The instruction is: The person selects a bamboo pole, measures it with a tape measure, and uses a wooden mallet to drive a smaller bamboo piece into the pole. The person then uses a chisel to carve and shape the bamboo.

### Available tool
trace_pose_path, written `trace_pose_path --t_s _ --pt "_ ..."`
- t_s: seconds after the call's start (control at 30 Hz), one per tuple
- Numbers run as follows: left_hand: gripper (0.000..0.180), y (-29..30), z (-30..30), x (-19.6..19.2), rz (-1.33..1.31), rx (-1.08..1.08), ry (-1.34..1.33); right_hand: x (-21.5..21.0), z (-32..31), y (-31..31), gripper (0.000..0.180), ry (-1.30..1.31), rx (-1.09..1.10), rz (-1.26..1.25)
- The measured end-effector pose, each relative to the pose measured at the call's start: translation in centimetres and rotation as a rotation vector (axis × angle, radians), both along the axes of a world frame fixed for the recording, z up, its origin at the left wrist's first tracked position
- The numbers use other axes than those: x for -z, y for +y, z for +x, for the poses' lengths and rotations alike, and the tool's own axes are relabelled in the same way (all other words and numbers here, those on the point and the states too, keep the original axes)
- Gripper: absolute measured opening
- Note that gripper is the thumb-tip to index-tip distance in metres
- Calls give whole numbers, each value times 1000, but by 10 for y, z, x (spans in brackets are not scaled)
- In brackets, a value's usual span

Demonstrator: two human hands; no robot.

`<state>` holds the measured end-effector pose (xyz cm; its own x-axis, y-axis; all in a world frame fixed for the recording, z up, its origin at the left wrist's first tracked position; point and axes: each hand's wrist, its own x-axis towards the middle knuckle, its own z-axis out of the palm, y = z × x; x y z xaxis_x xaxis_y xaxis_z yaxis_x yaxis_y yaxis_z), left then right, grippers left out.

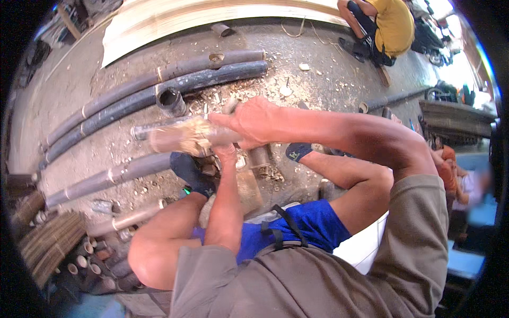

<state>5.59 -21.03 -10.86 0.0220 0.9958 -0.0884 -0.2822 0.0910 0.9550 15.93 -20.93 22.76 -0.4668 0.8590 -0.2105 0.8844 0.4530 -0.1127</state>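
Note:
My left hand [226, 151] is closed round the underside of a short bamboo piece [172, 139], which lies crosswise in front of me. Pale, rough, freshly cut wood [195, 133] shows on its middle. Above it my right hand [257, 121] is closed, and a long grey blade-like tool [146, 130] reaches left from it along the bamboo. Motion blurs both, so I cannot tell whether the edge touches the wood. Just beyond stands a dark hollow bamboo section [170, 102]. A short brown tube [259, 157] is below my right hand.
Long dark bamboo poles [207, 74] lie across the floor ahead, with another pole [116, 172] at left. Wood chips [286, 91] litter the ground. Bundled sticks [52, 246] and cut tubes [81, 261] are at lower left. A person in yellow [395, 26] crouches at far right.

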Motion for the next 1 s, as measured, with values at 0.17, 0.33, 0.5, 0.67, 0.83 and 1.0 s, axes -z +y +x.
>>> trace_pose_path --t_s 0.17,0.33,0.5,0.67,0.83,1.0 --pt "32 -7 13 -50 -53 -72 -129 -37 -36 45 74 266 -101 361" --pt "25 -2 7 -49 -176 -36 -301 -136 -85 77 67 807 -170 735" --pt "38 -11 4 -39 -162 -19 -98 24 24 9 84 -63 49 -58" --pt "22 0 10 -43 -183 -69 -262 -44 -34 56 57 175 -133 438" --pt "16 -15 26 -46 -227 -13 -288 -109 -76 76 68 919 -103 751" --pt "39 2 16 -7 -150 -89 -131 28 15 26 75 -192 -170 13"
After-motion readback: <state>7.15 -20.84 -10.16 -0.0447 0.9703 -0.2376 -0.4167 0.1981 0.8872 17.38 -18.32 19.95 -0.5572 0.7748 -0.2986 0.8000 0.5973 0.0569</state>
